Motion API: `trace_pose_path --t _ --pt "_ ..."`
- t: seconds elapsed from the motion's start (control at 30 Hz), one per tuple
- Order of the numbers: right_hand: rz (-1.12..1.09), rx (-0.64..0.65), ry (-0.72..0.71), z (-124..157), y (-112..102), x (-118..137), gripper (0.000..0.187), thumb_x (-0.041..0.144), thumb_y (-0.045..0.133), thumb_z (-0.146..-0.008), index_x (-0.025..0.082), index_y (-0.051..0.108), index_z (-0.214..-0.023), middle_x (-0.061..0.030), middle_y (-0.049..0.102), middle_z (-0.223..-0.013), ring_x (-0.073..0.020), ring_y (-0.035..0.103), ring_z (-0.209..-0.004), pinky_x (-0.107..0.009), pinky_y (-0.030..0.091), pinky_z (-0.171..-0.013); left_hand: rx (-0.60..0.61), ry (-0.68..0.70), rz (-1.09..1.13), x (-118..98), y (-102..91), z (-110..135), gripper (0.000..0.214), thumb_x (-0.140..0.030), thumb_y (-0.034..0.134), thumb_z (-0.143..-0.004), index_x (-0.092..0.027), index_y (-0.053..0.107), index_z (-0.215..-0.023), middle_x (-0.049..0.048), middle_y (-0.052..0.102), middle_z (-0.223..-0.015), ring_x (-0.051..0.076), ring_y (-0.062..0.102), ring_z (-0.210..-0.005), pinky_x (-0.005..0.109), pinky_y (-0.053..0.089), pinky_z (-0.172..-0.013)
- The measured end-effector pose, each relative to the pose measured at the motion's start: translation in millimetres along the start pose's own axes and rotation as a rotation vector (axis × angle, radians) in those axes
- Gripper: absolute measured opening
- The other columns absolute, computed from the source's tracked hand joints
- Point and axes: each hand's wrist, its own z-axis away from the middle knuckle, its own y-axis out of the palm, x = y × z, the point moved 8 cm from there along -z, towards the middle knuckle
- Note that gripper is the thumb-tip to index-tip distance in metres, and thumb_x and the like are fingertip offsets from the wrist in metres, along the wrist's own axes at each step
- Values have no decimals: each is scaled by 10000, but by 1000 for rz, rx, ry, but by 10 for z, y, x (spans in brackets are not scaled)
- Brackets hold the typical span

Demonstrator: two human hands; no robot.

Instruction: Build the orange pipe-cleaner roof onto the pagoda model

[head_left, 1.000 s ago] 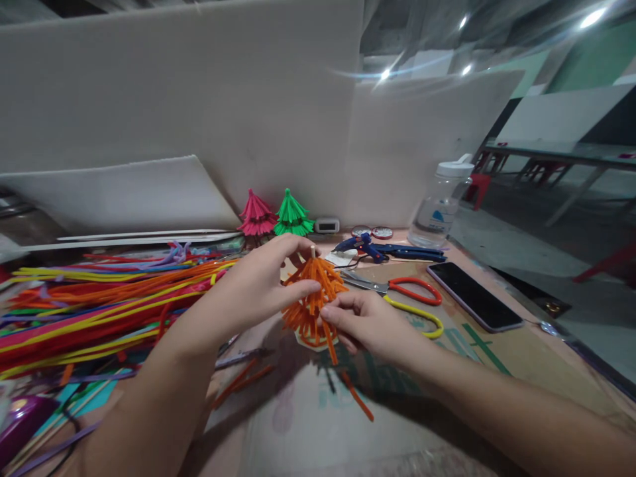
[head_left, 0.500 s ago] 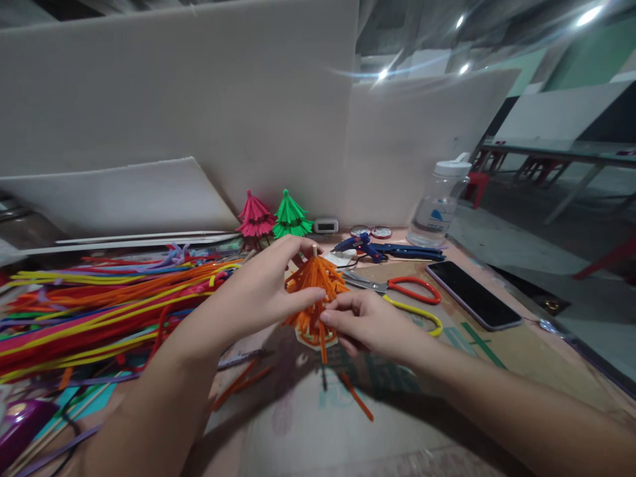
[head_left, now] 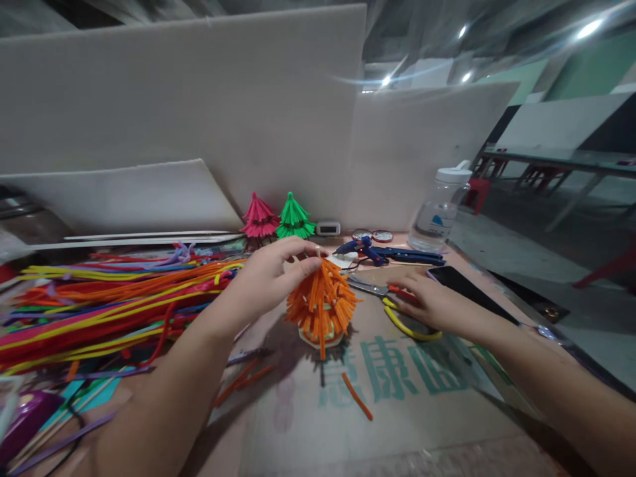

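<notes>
An orange pipe-cleaner tree (head_left: 325, 301) stands in the middle of the work surface on a pale base, with one strand hanging down its front. My left hand (head_left: 281, 271) is closed, pinching the tree near its tip between thumb and fingers. To the right lie the scissors (head_left: 410, 328), their blades pointing left toward the tree. The fingers of my right hand (head_left: 430, 298) are curled around the red handle loop, hiding most of it; the yellow loop shows. Cut orange pipe-cleaner pieces (head_left: 356, 397) lie in front of the tree.
Many coloured pipe cleaners (head_left: 124, 298) cover the left side. Behind stand a pink tree (head_left: 259, 217) and a green tree (head_left: 294, 217). A blue glue gun (head_left: 365, 249), a water bottle (head_left: 440, 209) and a phone (head_left: 470, 290) are at the right. White boards (head_left: 199, 119) rise behind.
My right hand has left the front of the orange tree and moved right onto the scissors. My left hand stays at the tree's top, its thumb now higher up.
</notes>
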Motion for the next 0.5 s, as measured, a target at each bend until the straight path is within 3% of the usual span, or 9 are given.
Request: trace_pose_path --t 0.07,0.17,0.3,0.4,0.5 --pt "42 57 -11 26 131 -163 460 216 580 -852 129 612 -1303 -187 641 -1192 -315 585 -1114 -414 457 -949 -41 -22 28 16 10 -17 296 -425 536 -951 -198 695 -1054 45 716 -1087 199 646 -1012 302 487 -913" --pt "69 74 -86 1 273 -213 510 184 559 -851 126 587 -1357 -195 618 -1252 -296 582 -1128 -386 446 -971 -69 -34 59 18 34 -31 286 -412 552 -944 -188 704 -1037 44 721 -1071 196 650 -1002 297 487 -915" --pt "103 83 -26 -111 371 -240 543 199 606 -809 172 609 -1352 -175 679 -1106 -289 640 -966 -366 473 -849 -56 -55 80 42 20 -34 300 -420 550 -941 -183 708 -1035 50 729 -1075 200 661 -1008 299 495 -918" --pt "73 65 12 -118 306 -228 434 264 591 -842 178 643 -1264 -157 697 -1126 -281 652 -977 -339 479 -815 40 -29 42 45 2 -3 395 -462 626 -884 -203 665 -1180 68 695 -1213 233 634 -1125 339 483 -984" --pt "3 26 122 7 127 -325 365 360 546 -884 171 627 -1185 -144 711 -1072 -282 661 -943 -350 489 -800 196 50 -39 30 21 69 723 -494 754 -769 -257 503 -1404 82 600 -1378 262 566 -1256 376 432 -1076"
